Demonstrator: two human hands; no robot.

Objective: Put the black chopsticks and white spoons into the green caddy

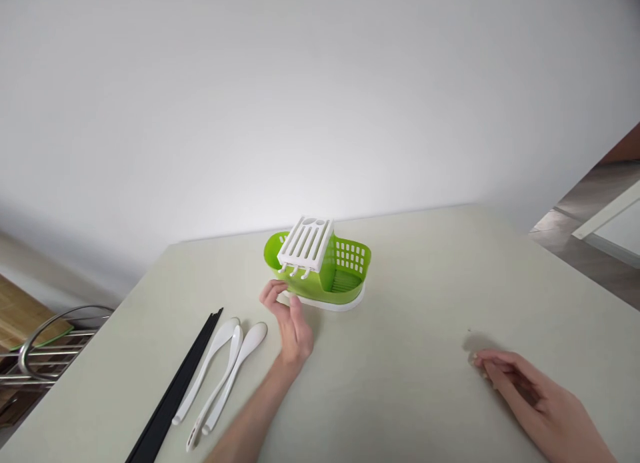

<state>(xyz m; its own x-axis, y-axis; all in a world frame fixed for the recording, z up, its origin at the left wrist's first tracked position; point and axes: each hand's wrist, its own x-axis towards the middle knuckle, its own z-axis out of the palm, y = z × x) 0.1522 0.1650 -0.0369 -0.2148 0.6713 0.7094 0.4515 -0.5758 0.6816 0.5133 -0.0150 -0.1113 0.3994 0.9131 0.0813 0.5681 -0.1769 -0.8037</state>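
Observation:
A green plastic caddy [310, 288] with perforated walls stands on a white base near the back of the table. Across its top sits a white slotted rack [306, 242] with three small hooks along the front. My left hand [290, 323] is at the caddy's front left corner, fingers curved and thumb apart; whether the fingertips touch the base I cannot tell. Away to the right, my right hand [530, 393] rests low over the table, fingertips and thumb drawn together with nothing visible between them. Left of my left forearm lie three white spoons [235, 356].
Beside the spoons, black chopsticks [180, 383] lie in a bundle on the pale table [390, 383]. A white wall [320, 103] rises behind the table. Past the left edge are a metal rack [50, 350] and a wooden board [25, 310]. Floor [575, 240] shows at the right.

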